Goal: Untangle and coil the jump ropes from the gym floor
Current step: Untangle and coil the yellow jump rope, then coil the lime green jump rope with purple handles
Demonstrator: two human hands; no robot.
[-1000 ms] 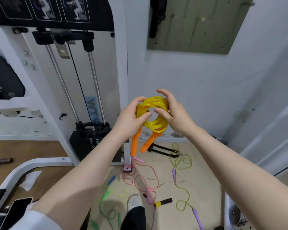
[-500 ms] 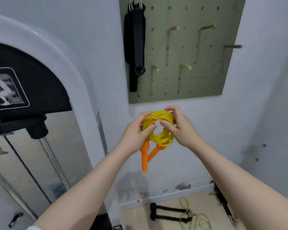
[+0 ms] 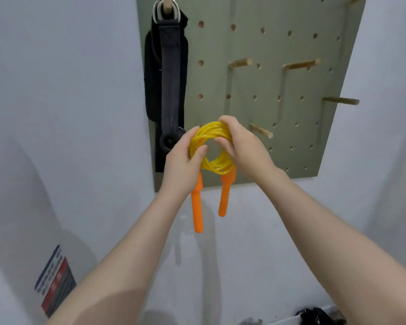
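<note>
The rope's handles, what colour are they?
Orange: both handles hang below the coiled yellow rope, shown clearly in the head view.

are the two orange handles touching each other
Apart. The head view shows the left orange handle and the right orange handle hanging side by side below the yellow coil, with bare wall plainly visible between them.

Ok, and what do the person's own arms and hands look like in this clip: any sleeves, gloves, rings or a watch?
Both forearms are bare as far as the frame shows; no sleeve is in view now. The left hand and the right hand wear no gloves, and no ring, watch or wristband shows on either. No markings are visible on the arms.
</note>
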